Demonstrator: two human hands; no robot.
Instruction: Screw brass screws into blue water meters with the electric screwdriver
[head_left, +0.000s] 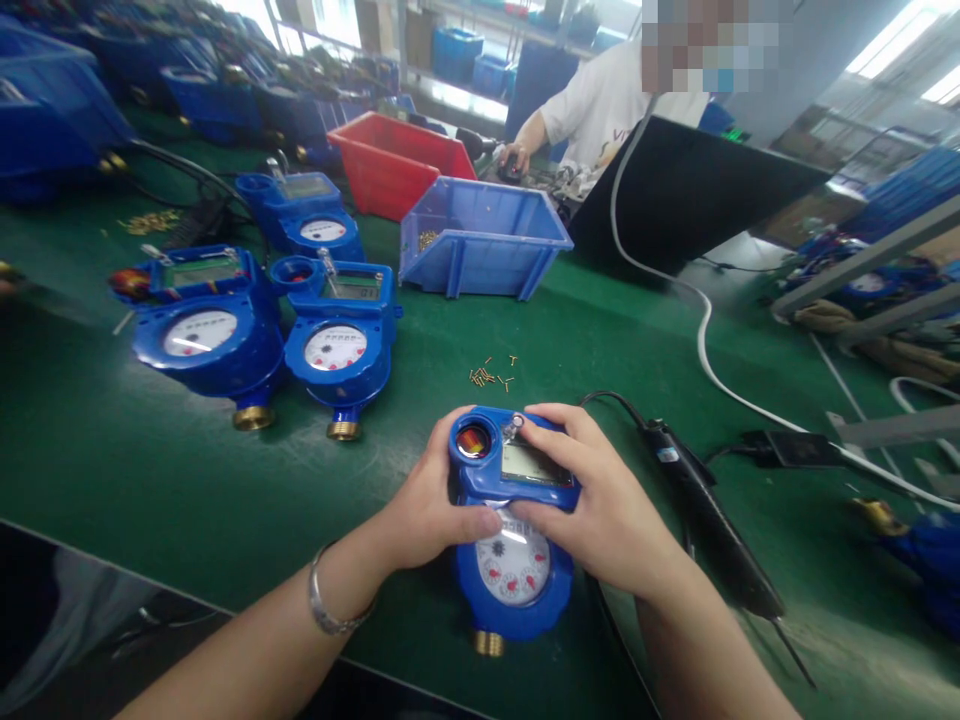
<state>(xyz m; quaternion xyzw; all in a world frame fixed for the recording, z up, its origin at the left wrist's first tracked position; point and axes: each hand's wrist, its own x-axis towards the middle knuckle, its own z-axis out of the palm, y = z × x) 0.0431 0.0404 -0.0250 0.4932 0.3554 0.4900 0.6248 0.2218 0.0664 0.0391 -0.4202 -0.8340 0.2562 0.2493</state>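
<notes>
A blue water meter (517,600) with a white dial, a small display and a brass threaded end lies in front of me on the green table. My left hand (427,500) is wrapped round its left side, thumb on the dial's upper edge. Gripping the right side of the display housing is my right hand (600,490), its index finger at a small clear plastic piece (514,427) beside the display. Coloured parts show inside the round opening at the housing's upper left. The undersides of my fingers are hidden behind the meter.
Small brass screws (484,377) lie beyond the meter. An electric screwdriver (712,520) rests at right with its cable. Several more meters (341,345) stand at left. A blue bin (487,250) and a red bin (405,165) are behind, near a black monitor (697,200) and a co-worker (592,105).
</notes>
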